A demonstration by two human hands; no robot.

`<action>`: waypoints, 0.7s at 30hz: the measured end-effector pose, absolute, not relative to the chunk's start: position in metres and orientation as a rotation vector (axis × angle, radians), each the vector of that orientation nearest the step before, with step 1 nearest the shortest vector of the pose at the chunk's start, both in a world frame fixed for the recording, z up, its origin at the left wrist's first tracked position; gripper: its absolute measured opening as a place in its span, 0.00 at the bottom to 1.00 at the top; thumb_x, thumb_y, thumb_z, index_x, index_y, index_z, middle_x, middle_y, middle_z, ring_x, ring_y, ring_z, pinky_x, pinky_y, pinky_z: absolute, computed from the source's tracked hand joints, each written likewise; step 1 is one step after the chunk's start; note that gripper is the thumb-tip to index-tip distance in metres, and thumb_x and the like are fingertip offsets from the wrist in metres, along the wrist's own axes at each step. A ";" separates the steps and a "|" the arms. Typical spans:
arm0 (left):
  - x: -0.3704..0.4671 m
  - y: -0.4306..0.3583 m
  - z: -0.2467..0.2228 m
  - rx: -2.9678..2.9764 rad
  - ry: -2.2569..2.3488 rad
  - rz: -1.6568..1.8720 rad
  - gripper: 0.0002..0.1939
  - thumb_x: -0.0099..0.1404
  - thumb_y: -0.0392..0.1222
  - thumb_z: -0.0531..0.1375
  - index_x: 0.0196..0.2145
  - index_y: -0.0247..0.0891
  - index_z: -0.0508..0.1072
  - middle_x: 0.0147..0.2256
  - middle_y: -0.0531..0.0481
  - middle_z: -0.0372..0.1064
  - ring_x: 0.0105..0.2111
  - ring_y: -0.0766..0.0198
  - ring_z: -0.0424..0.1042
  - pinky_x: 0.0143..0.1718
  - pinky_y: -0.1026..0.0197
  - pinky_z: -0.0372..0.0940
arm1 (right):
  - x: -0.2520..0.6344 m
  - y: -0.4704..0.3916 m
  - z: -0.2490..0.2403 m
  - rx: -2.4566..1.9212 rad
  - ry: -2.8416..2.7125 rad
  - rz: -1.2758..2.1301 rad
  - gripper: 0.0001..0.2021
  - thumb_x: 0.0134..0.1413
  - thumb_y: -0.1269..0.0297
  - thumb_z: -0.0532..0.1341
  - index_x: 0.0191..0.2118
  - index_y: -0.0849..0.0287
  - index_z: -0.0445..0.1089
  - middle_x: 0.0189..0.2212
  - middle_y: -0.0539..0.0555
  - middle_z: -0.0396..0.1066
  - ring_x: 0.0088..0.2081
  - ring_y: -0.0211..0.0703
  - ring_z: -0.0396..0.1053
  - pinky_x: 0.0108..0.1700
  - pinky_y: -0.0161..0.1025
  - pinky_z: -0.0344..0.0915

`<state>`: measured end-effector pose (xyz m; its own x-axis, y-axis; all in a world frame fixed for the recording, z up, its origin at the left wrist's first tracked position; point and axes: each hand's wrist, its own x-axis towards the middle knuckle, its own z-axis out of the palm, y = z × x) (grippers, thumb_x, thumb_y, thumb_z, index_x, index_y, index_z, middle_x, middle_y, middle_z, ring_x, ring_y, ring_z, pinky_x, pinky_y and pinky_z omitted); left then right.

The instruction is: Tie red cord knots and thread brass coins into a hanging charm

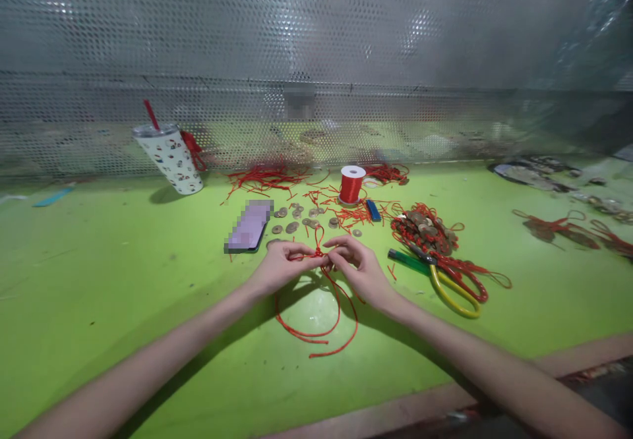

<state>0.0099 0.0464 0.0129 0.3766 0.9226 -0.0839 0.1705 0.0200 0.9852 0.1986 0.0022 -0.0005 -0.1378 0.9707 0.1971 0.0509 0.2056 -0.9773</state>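
Observation:
Both of my hands meet in the middle, over the green table, around a red cord (339, 307) with a small knot and a loop standing up above it. My left hand (281, 264) pinches the cord from the left of the knot. From the other side my right hand (359, 267) is closed on the cord, its fingertips close to the knot. Long loose ends curve down onto the table below. Several round coins (293, 227) lie just beyond my hands. What exactly sits between the fingertips is partly hidden.
A phone (250, 225) lies left of the coins. Behind stand a red thread spool (351, 187) and a tilted tumbler (171, 159). Yellow-and-red-handled scissors (457, 294), a green lighter (410, 262) and a heap of corded coins (425, 228) are at right. A perforated metal screen (222, 43) rises behind.

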 end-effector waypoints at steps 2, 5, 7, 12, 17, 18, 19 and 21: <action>0.010 0.046 0.013 1.444 1.027 0.799 0.13 0.48 0.48 0.74 0.28 0.37 0.82 0.24 0.46 0.74 0.21 0.64 0.65 0.21 0.63 0.53 | 0.198 0.002 -0.001 -1.038 -1.450 1.103 0.09 0.62 0.58 0.61 0.45 0.56 0.69 0.33 0.53 0.78 0.37 0.44 0.77 0.42 0.45 0.72; 0.009 0.045 0.014 1.496 1.031 0.797 0.11 0.50 0.48 0.72 0.26 0.38 0.82 0.19 0.50 0.69 0.18 0.68 0.58 0.18 0.65 0.46 | 0.198 0.002 -0.001 -1.034 -1.446 1.103 0.09 0.62 0.58 0.61 0.44 0.56 0.69 0.31 0.52 0.77 0.34 0.44 0.76 0.41 0.45 0.72; 0.008 0.046 0.013 1.535 1.039 0.778 0.10 0.51 0.48 0.71 0.26 0.38 0.82 0.19 0.51 0.67 0.17 0.69 0.55 0.18 0.65 0.44 | 0.198 0.002 0.000 -1.027 -1.428 1.106 0.09 0.62 0.58 0.62 0.44 0.56 0.69 0.30 0.52 0.76 0.33 0.43 0.75 0.41 0.45 0.72; 0.008 0.047 0.010 1.465 1.049 0.721 0.13 0.51 0.50 0.71 0.28 0.38 0.80 0.17 0.54 0.62 0.16 0.71 0.50 0.20 0.64 0.40 | 0.199 0.002 0.003 -1.015 -1.309 1.124 0.09 0.61 0.58 0.62 0.43 0.56 0.68 0.30 0.52 0.76 0.33 0.42 0.74 0.41 0.44 0.71; 0.008 0.046 0.017 1.467 1.030 0.794 0.14 0.53 0.52 0.69 0.28 0.38 0.78 0.18 0.54 0.60 0.17 0.70 0.52 0.19 0.64 0.41 | 0.199 0.003 0.003 -1.022 -1.276 1.177 0.11 0.60 0.56 0.62 0.42 0.56 0.67 0.30 0.52 0.77 0.32 0.41 0.73 0.38 0.42 0.69; 0.008 0.046 0.019 1.453 1.017 0.791 0.14 0.54 0.52 0.69 0.28 0.38 0.78 0.17 0.55 0.58 0.17 0.70 0.51 0.19 0.64 0.41 | 0.199 0.003 0.002 -1.024 -1.277 1.184 0.11 0.61 0.55 0.62 0.42 0.56 0.67 0.30 0.52 0.76 0.31 0.41 0.72 0.37 0.41 0.69; 0.008 0.045 0.020 1.433 1.008 0.783 0.14 0.55 0.52 0.68 0.29 0.38 0.79 0.16 0.57 0.55 0.17 0.71 0.50 0.19 0.64 0.41 | 0.199 0.003 0.002 -1.023 -1.276 1.192 0.11 0.61 0.55 0.62 0.42 0.56 0.67 0.30 0.52 0.76 0.31 0.40 0.72 0.36 0.41 0.68; 0.007 0.045 0.020 1.393 1.002 0.771 0.14 0.55 0.52 0.68 0.30 0.37 0.79 0.15 0.58 0.51 0.16 0.71 0.48 0.18 0.63 0.40 | 0.199 0.003 0.001 -1.017 -1.275 1.200 0.10 0.61 0.56 0.62 0.42 0.56 0.67 0.29 0.51 0.75 0.30 0.40 0.71 0.35 0.40 0.67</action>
<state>0.0074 0.0450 0.0199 0.4104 0.9051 -0.1109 0.1241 0.0651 0.9901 0.1988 0.0032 0.0015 -0.0752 0.9876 0.1381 -0.0780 0.1323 -0.9881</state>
